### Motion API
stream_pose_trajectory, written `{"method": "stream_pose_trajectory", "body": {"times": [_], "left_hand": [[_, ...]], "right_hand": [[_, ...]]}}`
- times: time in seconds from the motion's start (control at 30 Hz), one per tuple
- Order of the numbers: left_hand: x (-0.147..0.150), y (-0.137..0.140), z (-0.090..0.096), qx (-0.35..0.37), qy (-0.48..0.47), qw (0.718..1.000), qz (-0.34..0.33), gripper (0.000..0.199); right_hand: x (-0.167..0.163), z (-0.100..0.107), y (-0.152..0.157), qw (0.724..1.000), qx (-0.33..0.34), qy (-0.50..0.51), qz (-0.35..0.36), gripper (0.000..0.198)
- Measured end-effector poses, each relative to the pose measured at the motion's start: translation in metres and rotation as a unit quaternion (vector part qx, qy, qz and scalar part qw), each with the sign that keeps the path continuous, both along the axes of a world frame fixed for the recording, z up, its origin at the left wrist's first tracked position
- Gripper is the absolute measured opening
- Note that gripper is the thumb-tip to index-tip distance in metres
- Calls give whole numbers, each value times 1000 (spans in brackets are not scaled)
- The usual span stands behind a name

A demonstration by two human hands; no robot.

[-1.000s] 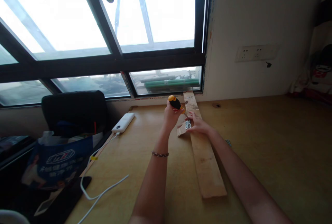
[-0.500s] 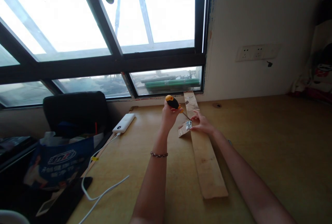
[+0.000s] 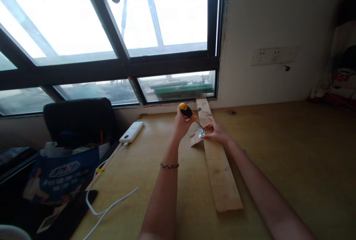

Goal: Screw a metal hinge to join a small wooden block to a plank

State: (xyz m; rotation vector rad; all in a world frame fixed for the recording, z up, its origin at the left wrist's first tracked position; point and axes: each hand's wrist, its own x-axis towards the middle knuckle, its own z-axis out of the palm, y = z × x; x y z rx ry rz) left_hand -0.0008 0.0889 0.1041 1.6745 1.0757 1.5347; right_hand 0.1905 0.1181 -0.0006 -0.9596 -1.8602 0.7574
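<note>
My left hand (image 3: 183, 125), with a braided bracelet on its wrist, is wrapped round a yellow-and-black screwdriver (image 3: 186, 110). The screwdriver's shaft slants down to the right, and its tip meets a silver metal hinge (image 3: 201, 133). That hinge lies across a long wooden board (image 3: 221, 178) and a short wooden piece (image 3: 195, 141) at the board's left side. From the right, my right hand (image 3: 217, 132) rests on the board, thumb and forefinger closed about the hinge's near and far ends. Any screw under the tip is too small to make out.
A white power bank (image 3: 131, 132) with a white cable (image 3: 109, 210) lies on the wooden table (image 3: 289, 173). Left of the table are a black chair (image 3: 79, 117) and a blue bag (image 3: 61, 177). The board's far end reaches the window wall.
The view has shifted very slightly. Both hands, the screwdriver and the hinge keep nearly the same places relative to the board.
</note>
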Motion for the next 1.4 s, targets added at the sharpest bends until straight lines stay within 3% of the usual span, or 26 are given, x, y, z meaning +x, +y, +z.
{"method": "stream_pose_trajectory", "body": {"times": [0.13, 0.27, 0.37, 0.77, 1.4], "left_hand": [[3, -3, 1, 20, 23, 1000, -6, 42], [5, 0, -4, 25, 54, 994, 92, 51], [8, 4, -11, 29, 77, 989, 123, 55], [17, -2, -7, 82, 33, 986, 143, 48], [16, 1, -14, 78, 52, 986, 140, 49]], "right_hand": [[1, 1, 0, 1000, -3, -2, -6, 100], [1, 3, -2, 1000, -7, -6, -17, 101], [2, 5, -3, 1000, -6, -7, -18, 100], [4, 4, -1, 1000, -25, 6, -4, 104], [4, 2, 1, 1000, -28, 9, 3, 103]]}}
